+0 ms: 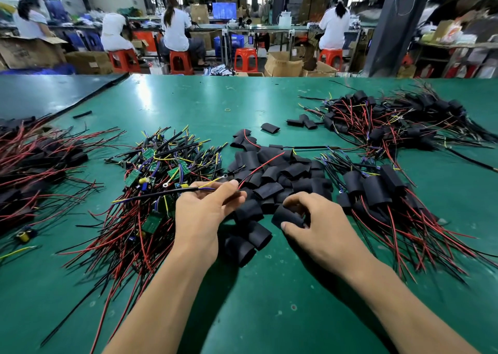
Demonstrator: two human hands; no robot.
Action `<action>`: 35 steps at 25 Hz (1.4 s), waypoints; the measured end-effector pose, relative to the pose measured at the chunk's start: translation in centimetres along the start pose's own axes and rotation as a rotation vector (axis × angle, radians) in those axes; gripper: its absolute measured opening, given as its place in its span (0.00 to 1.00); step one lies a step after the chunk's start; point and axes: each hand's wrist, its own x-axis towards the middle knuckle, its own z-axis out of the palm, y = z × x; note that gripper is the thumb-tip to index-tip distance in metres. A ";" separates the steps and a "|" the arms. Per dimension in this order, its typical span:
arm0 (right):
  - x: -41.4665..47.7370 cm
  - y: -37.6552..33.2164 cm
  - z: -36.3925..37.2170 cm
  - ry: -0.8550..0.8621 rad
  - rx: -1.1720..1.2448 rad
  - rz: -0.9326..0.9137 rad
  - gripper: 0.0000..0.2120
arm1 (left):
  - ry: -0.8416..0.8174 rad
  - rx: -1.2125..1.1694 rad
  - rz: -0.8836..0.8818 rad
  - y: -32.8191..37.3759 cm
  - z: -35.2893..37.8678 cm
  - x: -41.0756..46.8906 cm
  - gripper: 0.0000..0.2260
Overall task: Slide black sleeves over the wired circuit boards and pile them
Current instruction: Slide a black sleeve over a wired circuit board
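My left hand [204, 213] grips a bundle of wires [167, 193], black, yellow, blue and red, that stick out left and right of its fingers; whatever board hangs on them is hidden in the palm. My right hand [315, 224] pinches one black sleeve [287, 216] between thumb and fingers at the near edge of the loose sleeve heap [272, 175]. Bare green circuit boards with wires [153, 173] lie tangled to the left. Sleeved boards [374, 186] are piled to the right of my right hand.
A second sleeved pile [398, 119] lies at the far right and another [32, 165] at the left edge. The green mat [269, 299] covers the table. A few stray sleeves [270, 128] lie beyond the heap. Seated people work at benches behind.
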 end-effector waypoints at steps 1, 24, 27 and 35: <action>-0.1 0.0 0.2 -0.005 0.055 -0.012 0.15 | 0.001 0.003 -0.012 0.0 -0.1 0.0 0.05; 0.8 0.3 -1.2 0.536 0.657 0.139 0.13 | -0.019 -0.031 -0.171 0.8 0.1 -0.1 0.14; 1.3 0.0 -1.2 0.495 0.788 0.207 0.19 | -0.010 -0.033 -0.202 0.9 0.1 0.0 0.11; 1.8 -0.6 -2.2 0.353 1.473 0.323 0.16 | -0.034 -0.024 -0.210 0.9 0.1 -0.2 0.13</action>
